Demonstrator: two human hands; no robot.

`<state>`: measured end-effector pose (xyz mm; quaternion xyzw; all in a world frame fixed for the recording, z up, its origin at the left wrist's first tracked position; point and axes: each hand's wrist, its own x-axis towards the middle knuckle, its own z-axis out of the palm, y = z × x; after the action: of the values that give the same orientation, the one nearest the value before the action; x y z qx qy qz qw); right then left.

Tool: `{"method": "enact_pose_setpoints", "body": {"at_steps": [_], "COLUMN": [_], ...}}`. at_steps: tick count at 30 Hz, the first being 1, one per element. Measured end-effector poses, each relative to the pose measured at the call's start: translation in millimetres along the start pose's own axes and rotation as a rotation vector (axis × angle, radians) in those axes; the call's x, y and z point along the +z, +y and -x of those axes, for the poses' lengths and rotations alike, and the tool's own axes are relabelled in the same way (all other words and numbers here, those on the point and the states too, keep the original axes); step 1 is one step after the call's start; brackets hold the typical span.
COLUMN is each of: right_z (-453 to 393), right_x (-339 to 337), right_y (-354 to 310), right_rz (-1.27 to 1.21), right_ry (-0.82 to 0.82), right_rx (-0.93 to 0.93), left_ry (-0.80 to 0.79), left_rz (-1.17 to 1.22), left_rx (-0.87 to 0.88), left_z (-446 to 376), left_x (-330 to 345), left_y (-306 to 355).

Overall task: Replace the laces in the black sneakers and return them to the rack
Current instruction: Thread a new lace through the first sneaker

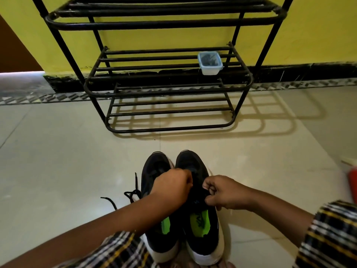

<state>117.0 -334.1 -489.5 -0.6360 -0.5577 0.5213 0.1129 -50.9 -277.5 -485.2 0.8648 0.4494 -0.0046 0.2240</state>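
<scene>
Two black sneakers stand side by side on the pale tiled floor (58, 161), with the toes pointing to the rack and the heels near the person. The left sneaker (154, 175) and the right sneaker (201, 225) touch each other along their inner sides, and both show a bright green insole inside. The left hand (172, 190) lies over the front part of the shoes with its fingers curled downward, over the lacing area of the right sneaker; what exactly it pinches is hidden under the hand. The right hand (224, 192) is also closed, its fingers and thumb pinched at the tongue region of the right sneaker, but the thing between the fingers is too small to see. A loose black lace (133, 193) lies on the floor just beside the left sneaker, on its left, with one end stretched out toward the left. Further ahead, the black metal rack (168, 91) stands against the yellow wall (154, 38). On its middle shelf, at the right side, sits a small clear container (210, 63) with dark things inside. Both forearms come out of checked sleeves (328, 235). At the right edge a red object (352, 182) is partly visible.
</scene>
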Motion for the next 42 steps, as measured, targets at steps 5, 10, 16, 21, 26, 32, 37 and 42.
{"method": "enact_pose_setpoints", "body": {"at_steps": [5,10,16,21,26,32,37,42], "right_z": [2.5,4.9,1.6,2.8,4.1,6.9,6.8,7.2], "right_x": [-1.3,0.2,9.0,9.1,13.3,17.2,17.2,11.8], "right_y": [4.1,3.1,-2.9,-15.5,-16.5,-17.2,-13.6,-14.0], "right_rz": [0.004,-0.11,-0.111,-0.046,-0.052,-0.109,-0.121,-0.006], "right_ry": [0.038,0.112,0.315,0.437,0.447,0.397,0.371,0.274], "right_rx": [0.044,0.068,0.086,0.037,0.034,0.024,0.008,-0.04], "left_ry": [-0.047,-0.025,-0.011,0.025,0.042,0.044,0.022,0.047], "left_rz": [0.189,0.435,0.579,0.552,0.56,0.683,0.687,0.393], "left_rx": [-0.064,-0.147,-0.217,-0.268,-0.248,-0.32,-0.318,-0.156], "left_z": [-0.3,-4.3,-5.6,-10.4,-7.4,-6.2,-5.8,-1.4], "left_x": [3.3,4.1,5.9,2.7,8.1,13.1,15.0,17.8], "left_y": [-8.2,-8.5,-4.9,-5.7,-3.9,-2.3,-2.2,-0.4]}}
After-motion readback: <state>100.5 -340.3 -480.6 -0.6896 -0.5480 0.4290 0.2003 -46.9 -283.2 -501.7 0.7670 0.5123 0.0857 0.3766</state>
